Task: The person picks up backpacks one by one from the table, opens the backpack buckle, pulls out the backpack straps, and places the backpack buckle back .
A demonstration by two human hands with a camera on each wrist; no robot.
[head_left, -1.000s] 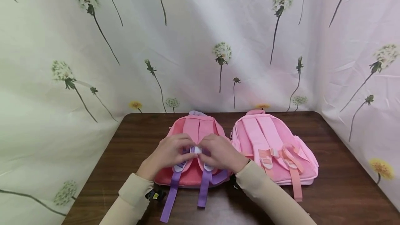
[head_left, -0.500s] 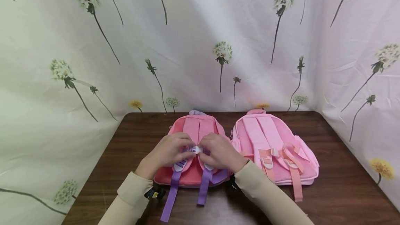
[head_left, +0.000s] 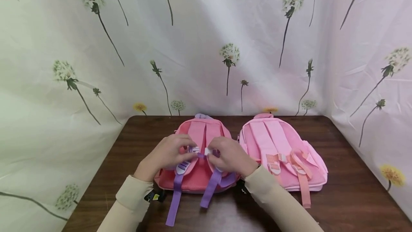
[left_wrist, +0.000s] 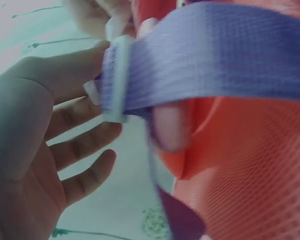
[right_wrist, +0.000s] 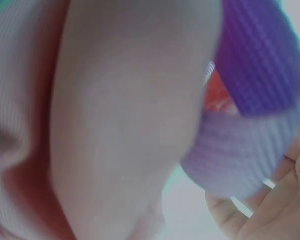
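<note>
A coral-pink backpack (head_left: pixel 201 180) lies with its shoulder straps up on the table, purple webbing tails (head_left: pixel 174 203) hanging toward me. Over its middle, my left hand (head_left: pixel 170 152) pinches the left white buckle half (head_left: pixel 194 149). Opposite it, my right hand (head_left: pixel 231 156) pinches the right white buckle half (head_left: pixel 208 151). A narrow gap parts the two halves, with some purple webbing (head_left: pixel 201 155) showing there. In the left wrist view, purple strap (left_wrist: pixel 225 50) runs through a white plastic piece (left_wrist: pixel 119 80) at my fingertips. Looped purple webbing (right_wrist: pixel 260 55) fills part of the right wrist view, where the buckle is hidden.
Just right of it lies a light pink backpack (head_left: pixel 309 160) with peach straps, its chest strap joined across. Both bags are on a dark wooden table (head_left: pixel 128 153). Behind and beside the table hangs a dandelion-print cloth (head_left: pixel 193 46).
The white buckle pieces, together between my fingertips earlier, have come apart. My left hand has shifted slightly left, my right hand slightly right, and the purple tails have swung a little.
</note>
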